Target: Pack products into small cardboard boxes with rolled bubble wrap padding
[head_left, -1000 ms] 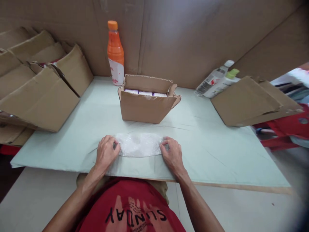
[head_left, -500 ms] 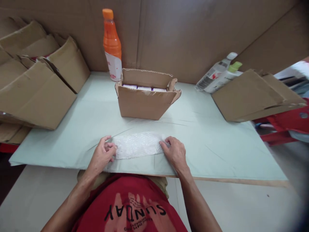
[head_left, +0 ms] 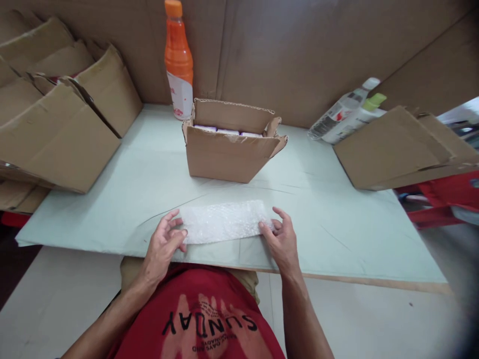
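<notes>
Bubble wrap (head_left: 224, 222), greenish tabletop (head_left: 337, 214); cardboard wall (head_left: 299, 55) behind

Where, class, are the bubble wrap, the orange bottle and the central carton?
Bubble wrap (head_left: 223, 221), head view: middle of the strip.
Orange bottle (head_left: 178, 62), head view: body above the label.
Central carton (head_left: 225, 155), head view: front wall.

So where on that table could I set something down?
Between the middle box and the right box, or between it and the left boxes. Crowded: front centre, with left hand, right hand, bubble wrap; back right, two bottles.
</notes>
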The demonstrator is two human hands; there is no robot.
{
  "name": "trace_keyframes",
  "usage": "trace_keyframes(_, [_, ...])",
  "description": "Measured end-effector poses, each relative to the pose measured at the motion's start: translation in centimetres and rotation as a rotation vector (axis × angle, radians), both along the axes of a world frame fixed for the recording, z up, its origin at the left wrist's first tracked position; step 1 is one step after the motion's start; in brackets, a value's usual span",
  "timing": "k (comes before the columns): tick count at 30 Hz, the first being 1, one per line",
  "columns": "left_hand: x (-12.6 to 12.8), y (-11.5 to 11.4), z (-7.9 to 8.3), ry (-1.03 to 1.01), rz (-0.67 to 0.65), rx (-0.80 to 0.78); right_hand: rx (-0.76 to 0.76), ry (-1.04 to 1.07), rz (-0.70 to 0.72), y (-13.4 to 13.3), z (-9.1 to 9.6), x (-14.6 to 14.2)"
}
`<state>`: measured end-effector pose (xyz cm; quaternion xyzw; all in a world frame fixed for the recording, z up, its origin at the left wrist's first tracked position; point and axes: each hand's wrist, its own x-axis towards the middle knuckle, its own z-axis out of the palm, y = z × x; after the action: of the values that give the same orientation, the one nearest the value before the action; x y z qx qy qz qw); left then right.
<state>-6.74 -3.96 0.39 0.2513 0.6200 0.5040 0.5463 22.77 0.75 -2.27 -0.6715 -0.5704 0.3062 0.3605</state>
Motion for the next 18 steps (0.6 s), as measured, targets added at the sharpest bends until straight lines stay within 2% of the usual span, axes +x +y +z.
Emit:
trace_keyframes(4, [-0.1, -1.7, 0.2, -0.015, 0.047, -0.031, -0.007, 0.172, -0.008, -0.5, -0.1, 0.2])
trace_keyframes(9, [-0.2, -2.7, 1.2, -0.127, 0.136, -0.073, 0.003, 0.062, 0.02, -0.6, 0.0, 0.4])
trace_keyframes(14, [-0.3, -2.5, 1.9, -0.184, 0.072, -0.139, -0.027, -0.008, 0.128, -0.4, 0.4, 0.5])
trace_keyframes(18, [-0.4, -1.7, 1.1, -0.222, -0.041, -0.16, 0.001, -0.043, 0.188, -0.2, 0.3, 0.5])
